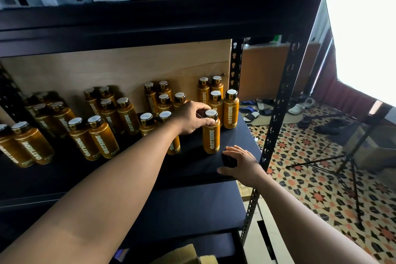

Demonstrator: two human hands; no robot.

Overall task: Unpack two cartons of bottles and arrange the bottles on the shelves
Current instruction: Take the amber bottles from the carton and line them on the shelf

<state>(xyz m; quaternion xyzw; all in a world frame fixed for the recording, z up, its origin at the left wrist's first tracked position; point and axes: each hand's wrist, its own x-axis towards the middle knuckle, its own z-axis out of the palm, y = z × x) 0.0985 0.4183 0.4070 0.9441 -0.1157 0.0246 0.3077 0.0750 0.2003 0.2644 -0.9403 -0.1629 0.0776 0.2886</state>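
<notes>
Several amber OATSIDE bottles stand in small groups on the black shelf (192, 169). My left hand (192, 117) reaches across and pinches the black cap of the front bottle (211, 135), which stands upright near the shelf's right end. My right hand (240, 164) rests on the shelf's front right corner with spread fingers, holding nothing, just right of that bottle. A carton (184, 256) shows only as a brown flap at the bottom edge.
The upper shelf (150, 17) carries shiny snack bags and white boxes. A black upright post (278, 113) bounds the right side. Beyond it lie patterned floor tiles, shoes (257, 109) and a light-stand tripod (347, 169). A lower shelf (188, 210) sits beneath.
</notes>
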